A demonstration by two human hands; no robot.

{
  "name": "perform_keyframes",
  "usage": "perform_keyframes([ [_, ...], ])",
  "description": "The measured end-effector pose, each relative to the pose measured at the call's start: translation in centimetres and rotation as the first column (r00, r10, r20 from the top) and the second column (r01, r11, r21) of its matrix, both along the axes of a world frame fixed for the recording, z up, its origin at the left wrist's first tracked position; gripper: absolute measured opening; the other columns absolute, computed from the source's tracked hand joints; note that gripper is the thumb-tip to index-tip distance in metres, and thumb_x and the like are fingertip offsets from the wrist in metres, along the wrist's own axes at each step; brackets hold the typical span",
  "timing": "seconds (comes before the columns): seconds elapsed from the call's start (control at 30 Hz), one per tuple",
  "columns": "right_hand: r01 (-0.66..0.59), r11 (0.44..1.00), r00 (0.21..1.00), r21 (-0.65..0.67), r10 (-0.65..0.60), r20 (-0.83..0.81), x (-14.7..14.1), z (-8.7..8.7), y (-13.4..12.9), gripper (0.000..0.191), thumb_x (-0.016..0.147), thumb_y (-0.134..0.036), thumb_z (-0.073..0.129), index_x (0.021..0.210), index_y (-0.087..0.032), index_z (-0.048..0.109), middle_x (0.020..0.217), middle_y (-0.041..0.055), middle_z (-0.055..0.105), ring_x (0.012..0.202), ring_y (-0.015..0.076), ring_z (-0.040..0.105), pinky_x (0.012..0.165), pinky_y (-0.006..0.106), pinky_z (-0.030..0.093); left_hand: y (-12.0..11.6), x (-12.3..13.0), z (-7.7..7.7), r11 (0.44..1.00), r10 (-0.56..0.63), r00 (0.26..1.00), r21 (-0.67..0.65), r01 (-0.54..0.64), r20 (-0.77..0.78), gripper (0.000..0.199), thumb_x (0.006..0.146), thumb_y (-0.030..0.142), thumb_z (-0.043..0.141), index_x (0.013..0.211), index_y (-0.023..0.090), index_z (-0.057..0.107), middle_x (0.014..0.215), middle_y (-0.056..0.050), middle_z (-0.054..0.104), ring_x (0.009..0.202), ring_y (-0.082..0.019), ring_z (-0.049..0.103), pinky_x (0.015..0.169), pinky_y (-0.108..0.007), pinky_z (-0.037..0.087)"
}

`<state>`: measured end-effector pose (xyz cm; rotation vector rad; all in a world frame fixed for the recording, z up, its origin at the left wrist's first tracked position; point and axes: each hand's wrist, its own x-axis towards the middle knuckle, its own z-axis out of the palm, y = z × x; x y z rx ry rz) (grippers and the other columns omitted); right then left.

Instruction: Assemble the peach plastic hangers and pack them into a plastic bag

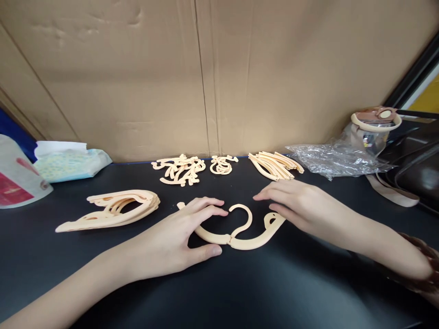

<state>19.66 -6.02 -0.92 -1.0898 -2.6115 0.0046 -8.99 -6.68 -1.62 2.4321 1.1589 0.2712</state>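
A cream plastic hanger with a curved hook lies on the black table between my hands, its two arms meeting at a center joint. My left hand is over its left arm, fingers spread and thumb apart, covering part of it. At the right arm's end is my right hand, fingers stretched out; whether it touches the hanger is unclear. Neither hand grips anything. To the left lies a stack of folded cream hangers.
Along the back sit a pile of short cream pieces, some cream hooks and a bundle of long cream arms. A tissue pack and a white-and-red container stand left. Clear plastic wrap and a bottle are right.
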Motion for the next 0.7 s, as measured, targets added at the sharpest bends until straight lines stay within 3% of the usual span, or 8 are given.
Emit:
perform_keyframes([
  [0.1, 0.124, 0.991, 0.992, -0.048, -0.122, 0.04, 0.9, 0.3, 0.2, 0.03, 0.092, -0.034, 0.052, 0.117, -0.019, 0.063, 0.108, 0.0075, 0.069, 0.097, 0.0245, 0.065, 0.081, 0.038, 0.051, 0.0, -0.1, 0.0, 1.0, 0.005, 1.0, -0.002, -0.005, 0.025, 0.042, 0.087, 0.04, 0.06, 0.128, 0.035, 0.053, 0.145, -0.002, 0.045, 0.131, -0.026, 0.047, 0.104, -0.041, 0.044],
  [0.23, 0.069, 0.961, 0.992, -0.266, -0.038, 0.119, 1.7, 0.8, 0.3, 0.045, 0.082, -0.054, 0.063, 0.115, -0.023, 0.065, 0.11, 0.0059, 0.065, 0.095, 0.024, 0.064, 0.078, 0.036, 0.049, -0.2, 0.0, 0.0, 1.0, 0.021, 0.998, -0.017, -0.02, 0.067, 0.048, 0.087, 0.035, 0.06, 0.133, 0.035, 0.048, 0.147, -0.001, 0.044, 0.131, -0.026, 0.046, 0.101, -0.038, 0.047],
  [0.37, -0.038, 0.912, 0.999, -0.409, 0.047, 0.012, 1.1, 1.1, -0.1, 0.026, 0.091, -0.045, 0.054, 0.102, -0.026, 0.068, 0.11, 0.0026, 0.061, 0.096, 0.0193, 0.061, 0.082, 0.032, 0.046, -0.3, 0.3, -0.1, 0.996, -0.087, 0.996, 0.036, 0.087, -0.013, 0.053, 0.089, 0.027, 0.054, 0.14, 0.038, 0.042, 0.153, 0.002, 0.038, 0.138, -0.025, 0.039, 0.11, -0.044, 0.037],
  [0.47, -0.01, 0.857, 0.999, -0.515, -0.007, -0.032, 0.7, 1.2, -0.4, 0.021, 0.091, -0.039, 0.053, 0.092, -0.023, 0.066, 0.094, 0.0012, 0.063, 0.078, 0.015, 0.06, 0.067, 0.027, 0.044, -0.3, 0.5, -0.1, 0.98, -0.161, 0.984, 0.106, 0.169, -0.074, 0.047, 0.092, 0.025, 0.049, 0.137, 0.036, 0.047, 0.151, 0.003, 0.042, 0.14, -0.024, 0.035, 0.114, -0.047, 0.03],
  [0.6, 0.077, 0.774, 0.993, -0.629, -0.117, -0.022, 0.8, 1.1, -0.6, 0.021, 0.087, -0.041, 0.057, 0.092, -0.022, 0.066, 0.075, -0.0014, 0.062, 0.062, 0.0127, 0.053, 0.052, 0.024, 0.036, -0.4, 0.7, 0.2, 0.979, -0.131, 0.988, 0.149, 0.142, -0.083, 0.041, 0.09, 0.028, 0.052, 0.131, 0.032, 0.053, 0.145, -0.001, 0.05, 0.133, -0.024, 0.045, 0.11, -0.044, 0.038],
  [0.7, 0.07, 0.77, 0.989, -0.634, -0.137, -0.057, 1.0, 1.1, -0.4, 0.024, 0.091, -0.037, 0.05, 0.093, -0.022, 0.069, 0.074, -0.0007, 0.062, 0.063, 0.0126, 0.052, 0.054, 0.024, 0.035, -0.4, 0.7, 0.6, 0.989, -0.109, 0.992, 0.097, 0.114, -0.06, 0.023, 0.091, 0.026, 0.051, 0.11, 0.03, 0.062, 0.139, -0.001, 0.053, 0.129, -0.023, 0.049, 0.103, -0.04, 0.045],
])
